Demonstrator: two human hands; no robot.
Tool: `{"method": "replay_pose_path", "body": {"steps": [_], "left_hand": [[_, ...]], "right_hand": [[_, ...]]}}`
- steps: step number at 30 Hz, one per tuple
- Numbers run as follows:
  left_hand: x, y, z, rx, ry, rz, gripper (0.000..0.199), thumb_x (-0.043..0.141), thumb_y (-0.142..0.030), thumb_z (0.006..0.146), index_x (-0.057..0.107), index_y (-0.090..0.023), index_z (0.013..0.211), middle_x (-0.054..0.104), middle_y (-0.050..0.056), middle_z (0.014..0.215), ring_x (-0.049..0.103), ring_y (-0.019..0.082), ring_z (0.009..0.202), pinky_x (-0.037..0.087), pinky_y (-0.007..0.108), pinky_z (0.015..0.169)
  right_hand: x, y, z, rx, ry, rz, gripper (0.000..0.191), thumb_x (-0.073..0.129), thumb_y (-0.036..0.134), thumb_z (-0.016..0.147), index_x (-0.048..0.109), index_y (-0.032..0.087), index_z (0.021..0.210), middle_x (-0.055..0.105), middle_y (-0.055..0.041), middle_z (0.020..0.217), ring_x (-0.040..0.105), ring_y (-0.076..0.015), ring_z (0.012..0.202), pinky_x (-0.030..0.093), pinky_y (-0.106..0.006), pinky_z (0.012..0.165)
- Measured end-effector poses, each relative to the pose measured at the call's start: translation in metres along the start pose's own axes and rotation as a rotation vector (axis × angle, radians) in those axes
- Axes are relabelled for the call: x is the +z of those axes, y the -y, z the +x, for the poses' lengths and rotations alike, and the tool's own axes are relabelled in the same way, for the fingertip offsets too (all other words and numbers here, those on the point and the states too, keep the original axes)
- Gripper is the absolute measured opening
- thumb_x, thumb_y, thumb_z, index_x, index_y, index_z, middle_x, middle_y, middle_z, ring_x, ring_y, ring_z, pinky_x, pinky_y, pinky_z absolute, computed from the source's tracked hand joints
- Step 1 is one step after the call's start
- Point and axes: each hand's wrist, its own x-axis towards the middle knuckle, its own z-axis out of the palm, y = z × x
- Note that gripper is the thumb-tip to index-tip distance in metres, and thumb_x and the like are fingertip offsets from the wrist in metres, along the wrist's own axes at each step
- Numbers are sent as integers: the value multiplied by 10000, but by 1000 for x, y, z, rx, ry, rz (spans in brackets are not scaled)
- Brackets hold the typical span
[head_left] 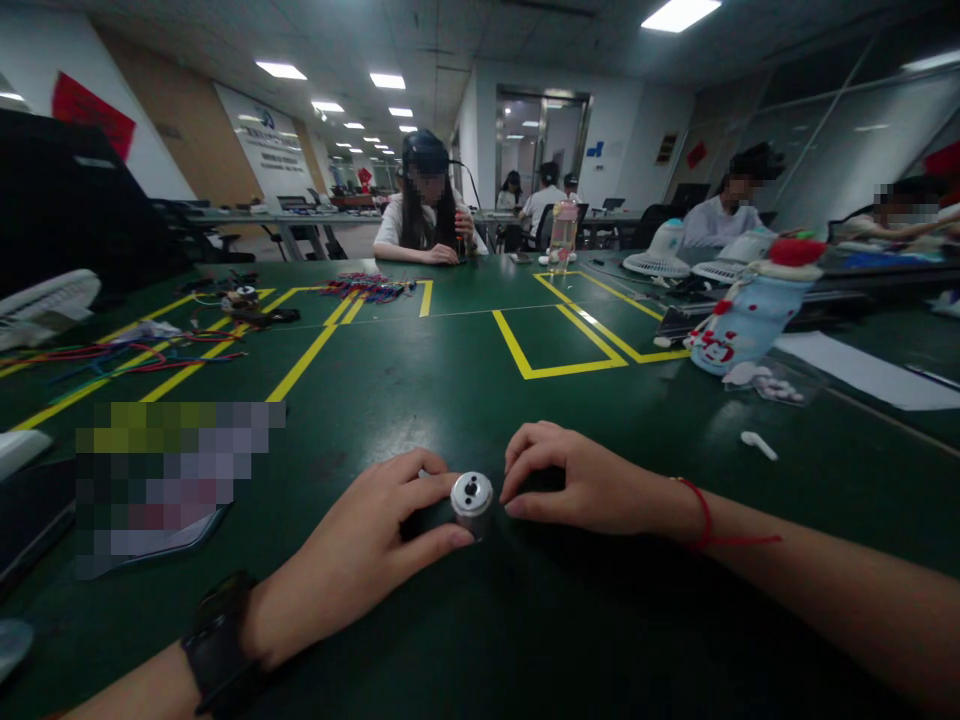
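Observation:
A small silver motor (472,497) stands upright on the green table, its round end facing up with a dark centre and two small dark holes. My left hand (390,520) grips it from the left, with the thumb at its near side and the fingers at its far side. Just right of the motor, apart from it, is my right hand (574,480). Its fingers are curled and the thumb and index tips come together in a pinch; anything between them is too small to make out. A black watch (221,640) is on my left wrist, a red string (705,515) on my right.
Wires (142,355) lie at the left, and a bundle of leads (367,288) farther back. Yellow tape (574,372) marks the green table (405,380). Right are a blue bottle (742,320), a white earbud (759,444) and paper (862,370). A person (424,215) sits opposite.

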Motion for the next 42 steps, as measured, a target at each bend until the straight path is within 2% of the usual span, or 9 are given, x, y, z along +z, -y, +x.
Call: {"method": "replay_pose_path", "body": {"steps": [6,11,18,22,25,29,35,38,42], "left_hand": [[4,10,4,4,2,-8,231,580,-374,927,600,-312,1148,573,15,1056,536,222,937,418,347,812],[-2,10,-5,-4,-7,-21,188,577,-382,924,622,-276,1071,579,33,1040,537,231,927,428,354,811],[0,1,-17,1,-13,-38,180,577,-374,923,620,-288,1076,570,30,1066,539,228,929,434,353,807],[-3,-8,-16,2,-13,-41,191,567,-386,927,626,-281,1075,576,32,1046,543,228,916,436,357,812],[-3,-8,-17,5,-14,-39,190,571,-379,926,619,-288,1085,571,31,1065,539,229,928,433,357,816],[-6,-10,-20,-6,-10,-32,190,572,-376,926,621,-286,1085,568,32,1075,541,228,932,436,349,809],[-8,-10,-20,7,-18,-24,178,582,-374,919,635,-270,1053,581,34,1023,543,228,916,436,355,816],[-6,-4,-16,5,-17,-13,176,578,-369,923,627,-276,1064,579,32,1034,538,228,922,433,359,820],[-8,4,-16,3,-18,-11,173,575,-379,925,618,-270,1053,572,31,1041,534,229,927,429,364,825]], "right_hand": [[6,-15,0,-13,69,-90,122,698,317,785,735,238,871,591,-40,1014,536,-179,975,402,-364,883],[6,-6,6,10,10,58,165,698,313,780,716,208,905,607,-47,1014,562,-169,939,438,-339,848],[-16,-45,3,382,-570,255,252,659,401,769,694,157,820,646,-25,750,556,-140,682,424,-282,641],[-30,-73,-3,437,-681,227,318,605,432,793,674,130,863,633,-40,749,534,-129,631,404,-281,596],[-30,-75,-4,421,-645,204,324,597,436,796,675,128,860,636,-40,748,543,-133,640,408,-283,605],[-23,-48,-4,373,-496,151,246,654,377,771,703,141,820,637,-25,722,538,-135,650,403,-281,623],[-3,3,-3,-23,71,-32,250,735,368,729,722,221,931,611,-33,956,552,-156,857,427,-311,780],[8,8,3,-82,33,-52,153,698,321,784,718,216,894,583,-29,941,543,-151,879,427,-314,810],[16,18,16,-56,-233,71,149,639,295,842,680,190,939,553,-31,933,540,-129,834,453,-259,721]]}}
